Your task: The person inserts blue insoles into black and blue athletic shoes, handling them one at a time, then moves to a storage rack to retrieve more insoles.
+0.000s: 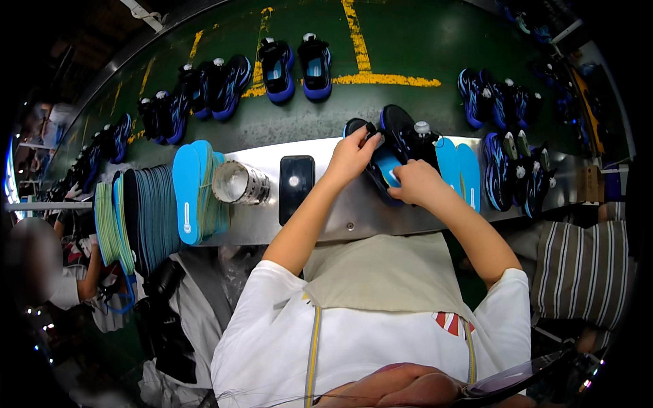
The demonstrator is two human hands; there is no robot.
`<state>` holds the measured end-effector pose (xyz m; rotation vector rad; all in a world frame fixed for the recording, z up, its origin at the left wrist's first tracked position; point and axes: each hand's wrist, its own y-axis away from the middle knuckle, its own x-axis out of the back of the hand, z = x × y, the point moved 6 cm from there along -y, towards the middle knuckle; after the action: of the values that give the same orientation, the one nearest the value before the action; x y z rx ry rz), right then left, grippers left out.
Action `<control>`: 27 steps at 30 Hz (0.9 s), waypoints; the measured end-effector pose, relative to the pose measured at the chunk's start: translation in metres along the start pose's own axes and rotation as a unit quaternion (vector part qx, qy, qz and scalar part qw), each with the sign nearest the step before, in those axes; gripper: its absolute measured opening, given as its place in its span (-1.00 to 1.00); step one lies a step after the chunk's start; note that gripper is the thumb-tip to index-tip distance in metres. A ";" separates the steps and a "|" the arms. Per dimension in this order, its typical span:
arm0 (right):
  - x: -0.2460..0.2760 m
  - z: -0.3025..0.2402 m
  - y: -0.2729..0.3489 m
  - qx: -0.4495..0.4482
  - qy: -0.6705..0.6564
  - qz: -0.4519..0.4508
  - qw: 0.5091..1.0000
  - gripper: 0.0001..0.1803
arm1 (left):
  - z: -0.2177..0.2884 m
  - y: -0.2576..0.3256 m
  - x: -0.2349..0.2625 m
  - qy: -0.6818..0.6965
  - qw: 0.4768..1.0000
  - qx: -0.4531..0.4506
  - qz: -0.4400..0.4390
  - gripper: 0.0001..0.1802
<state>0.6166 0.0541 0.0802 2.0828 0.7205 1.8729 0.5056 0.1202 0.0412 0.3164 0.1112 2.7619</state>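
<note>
A black sneaker with a blue-purple sole lies on the metal ledge before me, a bright blue insole showing in its opening. My left hand is closed on the upper of this sneaker, near its tongue. At the heel end, my right hand has its fingers bent against the insole's edge; whether they pinch it is partly hidden. The other shoe of the same kind sits just beyond, with a whitish wad at its opening. Two blue insoles lie right of my right hand.
On the ledge to my left are a black phone, a clear round container, blue insoles and a long row of stacked insoles. Sneaker pairs stand on the green surface beyond. More shoes crowd the right end.
</note>
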 end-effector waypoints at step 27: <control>-0.066 -0.003 -0.049 0.275 0.321 -0.091 0.901 -0.78 | 0.014 0.004 0.004 -0.036 0.962 -0.163 0.215 -0.70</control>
<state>0.6010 0.0618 -0.0001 1.5146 1.7027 2.4591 0.5044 0.1187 0.0562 0.3873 -0.4842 3.1174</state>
